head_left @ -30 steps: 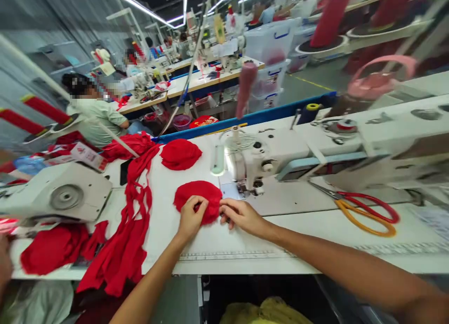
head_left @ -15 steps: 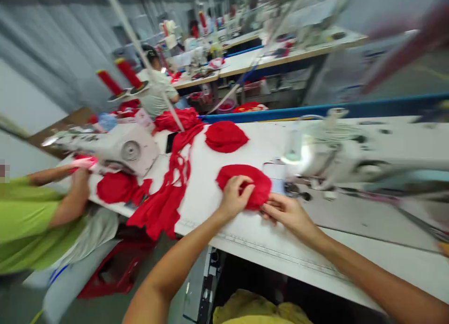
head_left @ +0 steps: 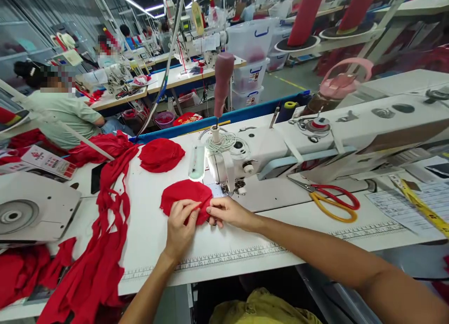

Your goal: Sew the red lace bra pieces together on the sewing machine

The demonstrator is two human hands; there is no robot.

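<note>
A round red fabric piece [head_left: 180, 190] lies on the white sewing table, just left of the sewing machine's needle area [head_left: 229, 186]. My left hand [head_left: 182, 225] rests over its lower edge, thumb and fingertips pinching a bit of the cloth. At the right edge of the same piece, my right hand [head_left: 229, 212] is closed on the fabric between thumb and forefinger. The two sets of fingertips are almost touching. Behind it sits a stack of red fabric pieces [head_left: 161, 154], apart from both hands.
Scissors [head_left: 331, 202] with red and yellow handles lie right of the machine. Beyond them are a written sheet [head_left: 393, 204] and a yellow tape measure [head_left: 421, 204]. Red fabric strips [head_left: 112, 211] hang over the table's left side. A co-worker [head_left: 59, 104] sits at the back left.
The view has swung right, bringing the scissors and whole machine in and taking the green-sleeved co-worker out. My left hand has come closer to my right along the red fabric.
</note>
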